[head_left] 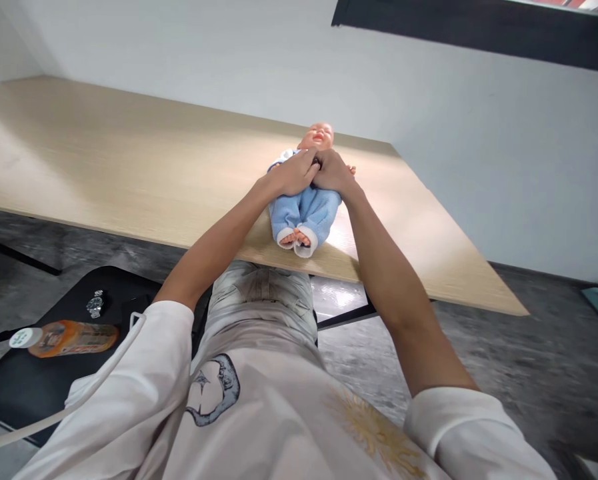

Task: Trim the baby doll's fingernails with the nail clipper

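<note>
A baby doll (307,217) in a light blue outfit with white cuffs lies on its back on the wooden table, head towards the wall and bare feet towards me. Over its chest, just below the chin, my two hands meet. My left hand (295,173) is closed, its fingers pressed together at the front of the outfit. Against it, my right hand (333,172) is curled at the same spot. A small dark patch shows between the fingers; I cannot tell what it is. Both hands hide most of the doll's upper body.
The light wooden table (129,160) runs along a white wall. To my left a black chair (9,387) bears a bottle of orange drink (76,338) lying on its side and a metal wristwatch (95,305). A white cord (43,421) crosses beside my left sleeve.
</note>
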`<state>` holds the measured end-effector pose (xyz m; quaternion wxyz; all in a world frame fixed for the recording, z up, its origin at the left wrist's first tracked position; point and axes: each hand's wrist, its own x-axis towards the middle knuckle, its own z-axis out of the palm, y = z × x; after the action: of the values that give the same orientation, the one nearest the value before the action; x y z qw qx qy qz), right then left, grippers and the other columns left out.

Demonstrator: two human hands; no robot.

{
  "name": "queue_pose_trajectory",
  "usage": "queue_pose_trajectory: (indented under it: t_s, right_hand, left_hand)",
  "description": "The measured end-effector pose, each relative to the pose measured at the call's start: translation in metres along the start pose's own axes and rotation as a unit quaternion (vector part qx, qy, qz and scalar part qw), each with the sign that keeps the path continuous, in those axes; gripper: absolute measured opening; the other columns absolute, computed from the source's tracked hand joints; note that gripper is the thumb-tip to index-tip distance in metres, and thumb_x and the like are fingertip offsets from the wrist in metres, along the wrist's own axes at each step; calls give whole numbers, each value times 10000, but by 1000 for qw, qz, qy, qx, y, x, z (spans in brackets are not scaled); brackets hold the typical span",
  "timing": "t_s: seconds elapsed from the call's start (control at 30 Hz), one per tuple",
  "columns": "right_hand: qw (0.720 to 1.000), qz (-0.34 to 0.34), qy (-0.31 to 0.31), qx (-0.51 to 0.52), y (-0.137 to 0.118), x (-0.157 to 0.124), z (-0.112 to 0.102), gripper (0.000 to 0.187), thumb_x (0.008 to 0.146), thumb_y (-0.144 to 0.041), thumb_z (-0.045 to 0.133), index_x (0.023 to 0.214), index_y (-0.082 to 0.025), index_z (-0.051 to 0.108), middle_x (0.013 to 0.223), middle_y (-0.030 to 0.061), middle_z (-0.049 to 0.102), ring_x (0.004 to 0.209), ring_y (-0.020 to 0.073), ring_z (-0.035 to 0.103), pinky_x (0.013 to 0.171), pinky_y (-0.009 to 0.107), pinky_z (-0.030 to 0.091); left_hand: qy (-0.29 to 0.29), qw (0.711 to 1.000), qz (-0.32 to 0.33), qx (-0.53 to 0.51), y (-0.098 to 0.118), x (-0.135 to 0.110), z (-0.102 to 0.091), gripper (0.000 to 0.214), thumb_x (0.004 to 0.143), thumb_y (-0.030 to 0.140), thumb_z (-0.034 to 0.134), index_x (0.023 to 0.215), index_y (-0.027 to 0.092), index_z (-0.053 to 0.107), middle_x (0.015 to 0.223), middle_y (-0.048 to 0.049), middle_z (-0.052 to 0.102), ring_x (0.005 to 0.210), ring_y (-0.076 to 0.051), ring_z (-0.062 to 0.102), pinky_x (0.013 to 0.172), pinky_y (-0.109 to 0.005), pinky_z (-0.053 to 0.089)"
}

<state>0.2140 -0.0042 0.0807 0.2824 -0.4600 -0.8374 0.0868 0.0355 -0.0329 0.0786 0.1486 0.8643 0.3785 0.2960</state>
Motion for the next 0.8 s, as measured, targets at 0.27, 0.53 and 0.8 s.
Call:
queue_pose_trajectory:
  t_s: [0.27,0.53,0.8]
  right_hand:
    - [1000,11,-2,-15,-3,0,0,184,870,-432,747,858,-277,650,749,87,683,900,361,687,896,564,635]
    - [1000,-1,-5,-13,-1,0,0,198,887,-465,746,920,-278,691,749,91,686,922,378,694,895,581,645]
    - [1000,7,-7,-22,3,1,1,193,883,-463,750,899,-279,693,786,104,712,933,387,702,903,590,645]
  left_hand:
    - [-2,1000,-10,-16,0,0,0,279,1119,380,447,1270,250,644,1378,-184,763,1372,-402,668,1292,-620,502]
    - [-2,999,-4,-34,1,-1,-2,332,1096,472,508,1360,320,643,1322,-144,793,1399,-426,659,1292,-676,494]
    - [0,999,-6,-34,-4,2,1,316,1111,440,497,1333,275,650,1373,-170,777,1434,-418,649,1310,-642,485]
